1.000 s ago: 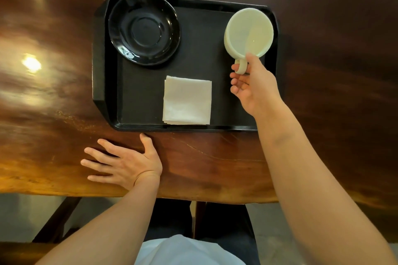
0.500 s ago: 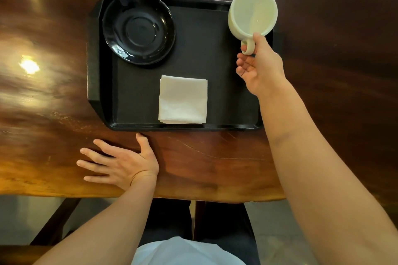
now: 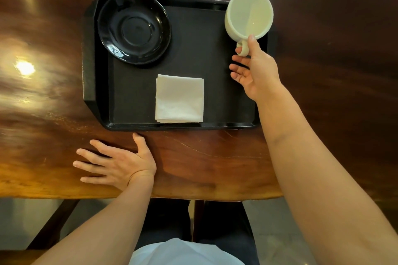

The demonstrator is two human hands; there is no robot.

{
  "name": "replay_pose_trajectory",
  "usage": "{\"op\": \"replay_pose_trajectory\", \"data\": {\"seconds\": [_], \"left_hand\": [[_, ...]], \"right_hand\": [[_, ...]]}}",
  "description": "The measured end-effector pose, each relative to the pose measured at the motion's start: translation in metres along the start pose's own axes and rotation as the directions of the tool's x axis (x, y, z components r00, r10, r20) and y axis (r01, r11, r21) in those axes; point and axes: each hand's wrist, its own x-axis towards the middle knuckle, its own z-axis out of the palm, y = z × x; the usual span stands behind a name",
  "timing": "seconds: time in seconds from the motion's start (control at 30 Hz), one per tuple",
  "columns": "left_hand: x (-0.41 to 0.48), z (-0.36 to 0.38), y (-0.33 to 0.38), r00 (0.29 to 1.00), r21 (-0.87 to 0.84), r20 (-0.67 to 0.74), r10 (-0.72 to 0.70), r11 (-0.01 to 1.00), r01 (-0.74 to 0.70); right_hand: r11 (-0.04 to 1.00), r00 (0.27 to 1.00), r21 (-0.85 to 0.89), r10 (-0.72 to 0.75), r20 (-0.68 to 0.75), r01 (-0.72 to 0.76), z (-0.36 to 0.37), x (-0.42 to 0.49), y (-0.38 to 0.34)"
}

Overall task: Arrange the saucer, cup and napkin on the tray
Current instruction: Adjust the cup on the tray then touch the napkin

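A black tray (image 3: 206, 54) lies on the wooden table. In its far left corner sits a black saucer (image 3: 134, 28). A folded white napkin (image 3: 179, 98) rests near the tray's front edge, in the middle. My right hand (image 3: 255, 73) pinches the handle of a cream cup (image 3: 248, 14) between thumb and forefinger, with the other fingers spread loose; the cup hangs over the tray's far right corner. My left hand (image 3: 116, 162) lies flat, fingers apart, on the table just in front of the tray's front left corner.
The dark wooden table (image 3: 333, 71) stretches to both sides of the tray, with a bright lamp reflection (image 3: 25, 68) at the left. Its near edge runs just behind my left wrist. My lap and a table leg show below.
My right hand raised the cup from the tray's right side up and away toward the far right corner. The left hand, saucer and napkin stayed in place.
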Motion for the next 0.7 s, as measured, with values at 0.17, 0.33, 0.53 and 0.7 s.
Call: {"op": "replay_pose_trajectory", "data": {"seconds": [0.17, 0.33, 0.53, 0.7], "left_hand": [[0.000, -0.001, 0.000, 1.000, 0.001, 0.001, 0.000, 1.000, 0.000], [-0.001, -0.001, -0.001, 1.000, -0.006, 0.001, 0.003, 1.000, -0.003], [-0.005, -0.002, 0.002, 1.000, -0.002, 0.008, 0.013, 1.000, -0.013], [0.014, -0.008, -0.008, 0.999, 0.009, -0.019, -0.033, 0.999, 0.033]], "right_hand": [[1.000, 0.999, -0.020, -0.014, 0.037, 0.015, -0.004, -0.003, 0.003], [0.995, 0.991, -0.043, -0.096, -0.088, 0.092, -0.012, -0.018, 0.014], [0.985, 0.987, -0.119, -0.138, -0.080, 0.128, 0.000, -0.043, 0.047], [0.969, 0.984, -0.203, -0.117, 0.132, 0.142, 0.069, -0.054, 0.059]]}}
